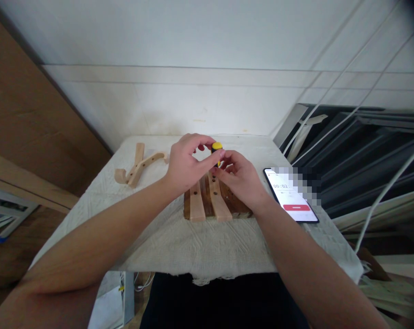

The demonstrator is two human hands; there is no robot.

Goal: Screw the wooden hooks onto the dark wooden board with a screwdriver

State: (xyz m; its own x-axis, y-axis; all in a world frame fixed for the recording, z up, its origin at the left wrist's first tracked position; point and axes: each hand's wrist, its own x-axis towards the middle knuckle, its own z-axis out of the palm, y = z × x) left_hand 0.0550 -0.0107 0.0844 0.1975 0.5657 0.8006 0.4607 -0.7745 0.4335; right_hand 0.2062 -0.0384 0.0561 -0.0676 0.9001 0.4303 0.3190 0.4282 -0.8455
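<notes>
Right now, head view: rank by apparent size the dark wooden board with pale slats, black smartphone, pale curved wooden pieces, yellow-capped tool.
1. dark wooden board.
2. black smartphone, pale curved wooden pieces: too alike to rank.
3. yellow-capped tool, mostly hidden.

Pale, smooth matt wood slats [209, 201] lie on a darker wood board [236, 205]; the cloth [179, 242] covering the surface looks rough (woven, matt); the phone [291, 194] is glossy.

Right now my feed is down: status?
Left hand, right hand both pinch screwdriver, upright over board. Phone right, wooden hooks left, neither near hands.
</notes>
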